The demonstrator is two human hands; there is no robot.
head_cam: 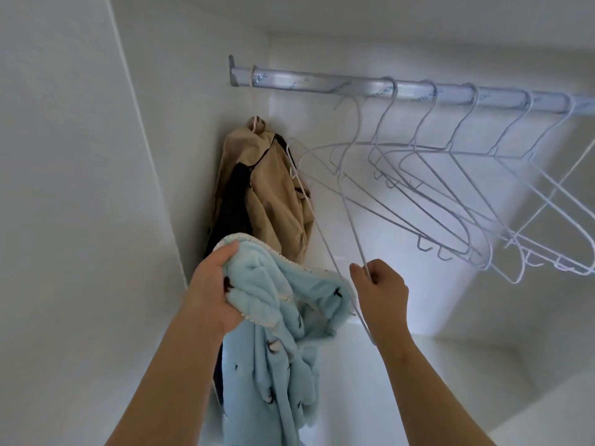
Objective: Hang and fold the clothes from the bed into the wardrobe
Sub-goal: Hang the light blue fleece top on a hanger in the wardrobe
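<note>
Here the left hand (212, 284) clamps the blue fleece garment (273, 365), just beside the right hand (383, 291) pinching a white hanger (350, 220).

head cam, prob close, tilted up into wardrobe (199, 123)

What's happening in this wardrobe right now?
A person is getting a light blue fleece garment onto a white hanger. The left hand grips the garment's edge while the right hand pinches the hanger's wire. A tan garment already hangs at the left end of the rail, with empty hangers further right.
</note>
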